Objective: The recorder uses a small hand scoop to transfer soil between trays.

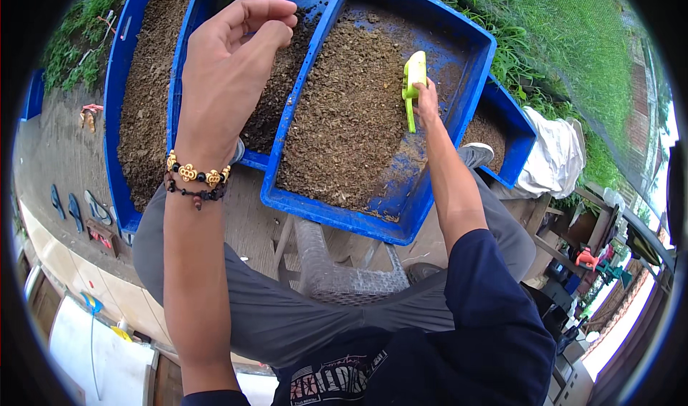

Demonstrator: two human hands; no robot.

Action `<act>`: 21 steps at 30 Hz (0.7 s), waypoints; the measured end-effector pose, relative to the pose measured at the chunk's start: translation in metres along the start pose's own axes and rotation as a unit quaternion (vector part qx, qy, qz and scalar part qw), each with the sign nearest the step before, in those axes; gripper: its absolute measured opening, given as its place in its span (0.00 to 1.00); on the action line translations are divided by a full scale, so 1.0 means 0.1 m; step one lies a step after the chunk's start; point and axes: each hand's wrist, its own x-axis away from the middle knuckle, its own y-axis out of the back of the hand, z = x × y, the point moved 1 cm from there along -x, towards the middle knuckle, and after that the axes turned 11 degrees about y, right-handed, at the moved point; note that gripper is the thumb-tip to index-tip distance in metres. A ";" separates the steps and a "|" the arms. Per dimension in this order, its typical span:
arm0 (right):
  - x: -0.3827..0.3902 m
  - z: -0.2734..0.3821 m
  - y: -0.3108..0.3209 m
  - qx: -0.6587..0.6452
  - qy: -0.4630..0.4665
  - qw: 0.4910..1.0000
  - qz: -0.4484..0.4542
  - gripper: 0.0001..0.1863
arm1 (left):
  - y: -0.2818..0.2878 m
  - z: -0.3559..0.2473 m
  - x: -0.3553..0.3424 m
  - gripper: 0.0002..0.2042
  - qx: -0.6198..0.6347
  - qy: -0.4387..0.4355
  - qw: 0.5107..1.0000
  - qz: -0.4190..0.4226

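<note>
Several blue trays (479, 62) of brown soil sit side by side on the ground. Raised above the middle tray, the left hand (226, 65) has its fingertips pinched together. Smaller, the right hand (427, 96) grips a green scoop (413, 83) in the nearest tray's soil.

Soft, even daylight fills the scene, bright but without hard shadows; only faint shading lies under the blue tray (459, 119) toward six o'clock. The sky burns out to white at four o'clock, and the pale cloth (555, 155) at three o'clock is nearly overexposed. The fisheye bends straight edges toward the rim, a black vignette rings the frame, and detail softens at the edges while the centre stays sharp.
</note>
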 end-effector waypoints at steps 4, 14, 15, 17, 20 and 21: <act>-0.21 -0.15 0.01 0.025 0.014 0.999 0.040 0.33 | -0.02 0.02 -0.04 0.13 -0.019 0.013 1.000 0.018; 0.02 -0.04 -0.45 0.002 0.069 0.995 0.076 0.33 | -0.03 0.03 -0.04 0.11 0.000 -0.001 1.000 0.016; 0.05 -0.08 -0.50 0.020 0.081 0.992 0.093 0.33 | -0.02 0.04 -0.03 0.12 -0.014 -0.002 1.000 0.023; 0.15 -0.08 -0.57 0.063 0.113 0.985 0.116 0.34 | -0.01 0.04 -0.03 0.12 -0.019 0.008 1.000 0.018; 0.30 -0.09 -0.58 0.051 0.103 0.982 0.149 0.34 | -0.02 0.03 -0.04 0.13 -0.020 0.018 1.000 0.017; 0.36 -0.09 -0.58 0.046 0.118 0.978 0.163 0.34 | -0.03 0.03 -0.05 0.13 -0.017 0.019 1.000 0.018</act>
